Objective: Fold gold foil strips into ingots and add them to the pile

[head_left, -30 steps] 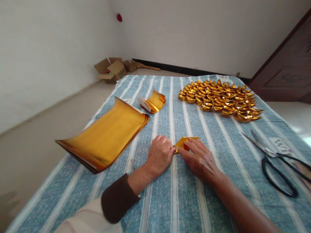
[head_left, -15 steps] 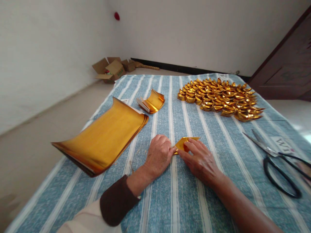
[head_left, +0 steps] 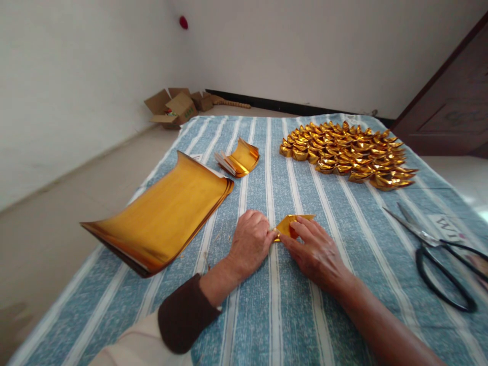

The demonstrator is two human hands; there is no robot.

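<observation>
Blue cloth with white stripes covered the surface beneath both hands, with pale walls beyond. Well to the left of the hands lay a stack of large gold foil sheets, its edges curling up. Past it, far ahead and left on the floor, stood an open cardboard box, flaps spread, with small colourful contents too tiny to identify; a smaller carton sat just beside it. Ahead of the left hand rested a curved bundle of small gold foil sheets. The left hand was curled, pinching the near-left end of a folded gold foil piece. That piece lay on the cloth between the hands, its long axis running roughly left to right, a pointed corner aimed right. The right hand had its fingers slightly parted on the foil; whether it gripped or merely pressed could not be told. Ahead and right of it clustered many folded gold foil ingots. Farther right lay black-handled scissors, blades parted, pointing ahead and left.
</observation>
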